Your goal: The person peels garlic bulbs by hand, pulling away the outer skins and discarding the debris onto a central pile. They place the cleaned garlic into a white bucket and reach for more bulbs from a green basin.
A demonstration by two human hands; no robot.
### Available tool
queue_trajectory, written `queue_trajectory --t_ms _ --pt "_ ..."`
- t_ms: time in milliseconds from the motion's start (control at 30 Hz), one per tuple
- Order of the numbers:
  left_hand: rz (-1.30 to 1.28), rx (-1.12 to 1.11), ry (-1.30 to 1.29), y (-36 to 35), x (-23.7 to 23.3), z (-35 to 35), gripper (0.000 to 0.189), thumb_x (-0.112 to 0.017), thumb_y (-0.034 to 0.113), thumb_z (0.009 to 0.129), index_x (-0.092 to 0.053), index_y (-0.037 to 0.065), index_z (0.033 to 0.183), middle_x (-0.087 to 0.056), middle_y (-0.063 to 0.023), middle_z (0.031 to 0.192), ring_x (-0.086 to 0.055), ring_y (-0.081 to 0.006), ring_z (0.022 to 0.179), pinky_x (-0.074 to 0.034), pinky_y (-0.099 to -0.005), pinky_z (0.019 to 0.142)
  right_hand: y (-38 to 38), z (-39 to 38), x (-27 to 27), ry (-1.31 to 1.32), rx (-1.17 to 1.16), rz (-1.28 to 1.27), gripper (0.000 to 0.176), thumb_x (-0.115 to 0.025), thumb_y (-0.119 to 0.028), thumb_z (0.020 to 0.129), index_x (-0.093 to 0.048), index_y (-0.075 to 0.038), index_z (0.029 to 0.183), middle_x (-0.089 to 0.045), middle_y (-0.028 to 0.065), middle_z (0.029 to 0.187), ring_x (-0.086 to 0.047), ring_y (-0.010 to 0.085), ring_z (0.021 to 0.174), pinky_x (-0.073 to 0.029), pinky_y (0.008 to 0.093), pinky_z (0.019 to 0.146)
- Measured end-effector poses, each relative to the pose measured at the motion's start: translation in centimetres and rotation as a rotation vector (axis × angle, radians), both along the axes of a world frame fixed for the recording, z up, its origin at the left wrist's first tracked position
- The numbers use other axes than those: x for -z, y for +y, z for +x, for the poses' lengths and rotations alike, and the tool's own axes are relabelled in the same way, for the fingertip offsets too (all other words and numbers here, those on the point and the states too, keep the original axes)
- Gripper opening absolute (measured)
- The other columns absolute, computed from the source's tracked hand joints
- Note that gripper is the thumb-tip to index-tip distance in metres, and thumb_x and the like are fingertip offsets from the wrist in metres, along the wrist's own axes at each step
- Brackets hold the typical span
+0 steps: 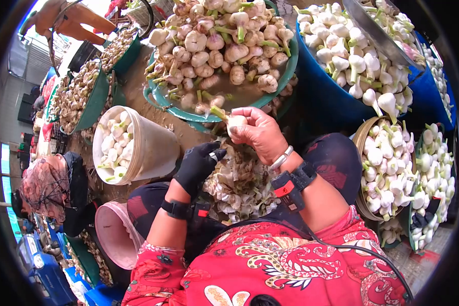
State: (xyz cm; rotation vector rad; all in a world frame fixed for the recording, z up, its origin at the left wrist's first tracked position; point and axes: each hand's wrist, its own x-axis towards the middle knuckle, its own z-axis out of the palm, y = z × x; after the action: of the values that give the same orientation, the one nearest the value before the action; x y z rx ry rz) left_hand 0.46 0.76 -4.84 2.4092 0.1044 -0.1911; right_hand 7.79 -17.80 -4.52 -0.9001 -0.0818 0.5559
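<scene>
My bare right hand pinches a garlic bulb between thumb and fingers, its green-yellow stem pointing up and left. The bulb is just in front of the rim of a green tub, where unpeeled garlic is heaped in murky water. Lower and to the left, my left hand wears a black glove and has its fingers curled closed. A small pale, shiny bit shows by its fingertips; what it is I cannot make out. Below both hands lies a pile of papery garlic skins between my knees.
A white bucket of cleaned garlic tilts at the left, near a pink bucket. Blue tubs and a basket of white bulbs stand at the right. Another person sits at the left by green tubs.
</scene>
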Motion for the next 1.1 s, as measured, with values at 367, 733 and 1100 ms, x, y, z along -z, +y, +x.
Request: queue_trajectory --t_ms 367,733,1100 --pt "-0.995 -0.303 -0.006 -1.2 -3.9 1.3 0.022 -0.06 0.016 0.088 -0.062 -0.001 0.103 -0.064 -0.0043 0.081 -0.059 -0.012 0.068 -0.047 -0.0257 0.066 0.9 -1.2 0.3 -0.039 -0.138 0.062 0.037 -0.06 -0.004 0.087 -0.051 0.0 0.123 -0.062 0.0058 0.099 -0.059 0.0109 0.081 -0.051 0.0266 0.073" --pt "-0.845 -0.35 -0.056 -1.6 -4.5 0.1 0.02 -0.054 -0.001 0.076 -0.064 -0.003 0.094 -0.066 -0.0071 0.083 -0.06 -0.0146 0.067 -0.049 -0.027 0.065 -0.1 -0.8 0.0 0.302 -0.421 0.201 0.032 -0.048 -0.033 0.097 -0.057 -0.004 0.106 -0.064 0.0074 0.086 -0.059 0.0132 0.065 -0.046 0.0226 0.052" --pt "-0.878 -0.294 -0.082 -1.1 -3.9 -0.2 0.036 -0.052 0.009 0.089 -0.051 -0.003 0.123 -0.064 -0.0071 0.097 -0.06 -0.0131 0.079 -0.049 -0.0271 0.072 -0.8 -0.4 0.3 0.344 -0.51 0.174 0.044 -0.052 -0.041 0.093 -0.054 -0.002 0.114 -0.064 0.0133 0.091 -0.06 0.0144 0.071 -0.048 0.0232 0.057"
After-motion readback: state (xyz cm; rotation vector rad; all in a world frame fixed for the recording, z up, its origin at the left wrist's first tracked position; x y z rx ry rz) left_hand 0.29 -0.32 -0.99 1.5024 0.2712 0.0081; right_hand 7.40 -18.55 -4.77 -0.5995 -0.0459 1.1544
